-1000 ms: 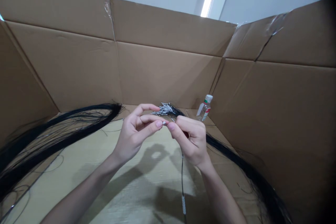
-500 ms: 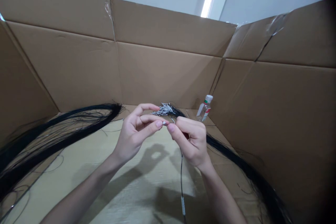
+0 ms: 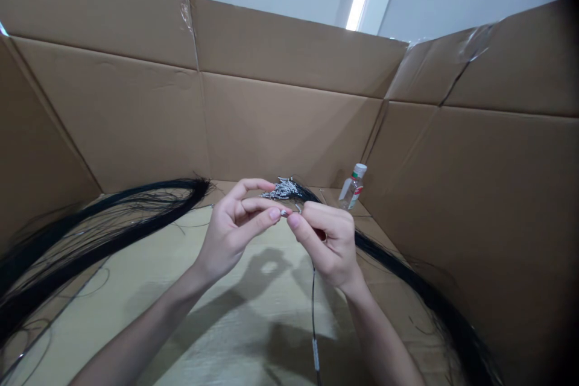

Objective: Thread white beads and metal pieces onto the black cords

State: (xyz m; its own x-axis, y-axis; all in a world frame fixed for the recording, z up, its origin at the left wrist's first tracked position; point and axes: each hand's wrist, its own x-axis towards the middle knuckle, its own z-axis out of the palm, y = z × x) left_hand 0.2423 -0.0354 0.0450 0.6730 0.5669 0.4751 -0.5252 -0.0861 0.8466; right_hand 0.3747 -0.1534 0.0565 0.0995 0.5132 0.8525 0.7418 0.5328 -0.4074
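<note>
My left hand is closed in a pinch, thumb against forefinger, on a small white bead-like piece. Right beside it, my right hand is closed too, its thumb and forefinger tips nearly meeting the piece. From under my right hand hangs a thin dark cord, with a whitish ribbed section lower down. The cord's end between the fingertips is too small to make out. Behind the fingers lies a black strand bundle, its far end covered in a cluster of silvery white pieces.
A clear bottle with a white cap stands in the back right corner. Another bundle of loose black strands loops along the left side. Tall cardboard walls enclose the pale work surface.
Both hands stay almost where they were. The small white piece looks slightly turned between the fingertips.
</note>
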